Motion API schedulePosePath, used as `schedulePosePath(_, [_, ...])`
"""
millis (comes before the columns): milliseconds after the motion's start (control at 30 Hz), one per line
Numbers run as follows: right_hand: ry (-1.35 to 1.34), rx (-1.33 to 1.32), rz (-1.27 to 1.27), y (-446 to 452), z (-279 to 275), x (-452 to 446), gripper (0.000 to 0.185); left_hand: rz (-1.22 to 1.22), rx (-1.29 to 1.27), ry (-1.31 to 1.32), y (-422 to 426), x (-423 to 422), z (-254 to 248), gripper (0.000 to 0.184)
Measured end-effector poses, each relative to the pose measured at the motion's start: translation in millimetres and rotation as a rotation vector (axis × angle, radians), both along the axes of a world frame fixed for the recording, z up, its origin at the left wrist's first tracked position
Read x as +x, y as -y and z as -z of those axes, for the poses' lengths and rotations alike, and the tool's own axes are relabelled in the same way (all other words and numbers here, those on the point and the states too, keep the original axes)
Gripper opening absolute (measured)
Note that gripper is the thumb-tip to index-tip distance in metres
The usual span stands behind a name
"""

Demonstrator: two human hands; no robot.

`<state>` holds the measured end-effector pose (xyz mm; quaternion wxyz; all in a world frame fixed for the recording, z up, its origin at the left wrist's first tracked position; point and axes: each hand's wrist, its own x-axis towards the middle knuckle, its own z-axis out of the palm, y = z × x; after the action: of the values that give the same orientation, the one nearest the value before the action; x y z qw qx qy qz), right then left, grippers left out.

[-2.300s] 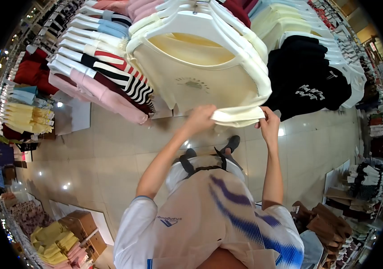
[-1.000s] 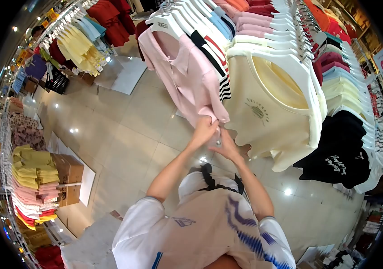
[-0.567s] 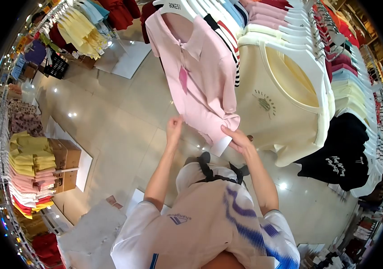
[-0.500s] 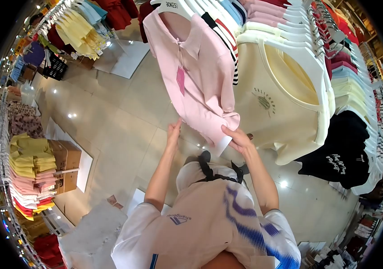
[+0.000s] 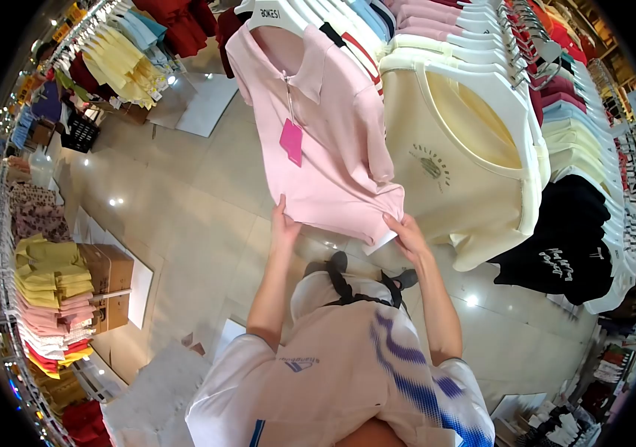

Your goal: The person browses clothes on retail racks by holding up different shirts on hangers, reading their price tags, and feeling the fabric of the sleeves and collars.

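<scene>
Left hand and right hand, fingers pinched closed, hold pink shirt by hem, apparently to spread it.

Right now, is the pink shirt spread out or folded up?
Spread out: the pink shirt hangs from a white hanger, its front facing the camera, left hand and right hand at opposite corners of its hem.

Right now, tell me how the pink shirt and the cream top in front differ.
The pink shirt has a fold-over collar; the cream top has a wide, scooped neck.
A bright pink tag dangles on the pink shirt, while the cream top bears a dark print.
The left hand and right hand hold the pink shirt near its hem; neither holds the cream top.
Both hang on white hangers.
</scene>
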<state>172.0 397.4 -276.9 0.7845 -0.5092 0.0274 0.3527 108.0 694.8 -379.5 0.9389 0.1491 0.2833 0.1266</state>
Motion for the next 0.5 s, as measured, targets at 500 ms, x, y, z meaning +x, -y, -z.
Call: schedulePosePath(500, [1.35,-0.666,-0.381,-65,2,-37,0.035,-0.416,0.394,-0.434,-100,-25,61,0.03])
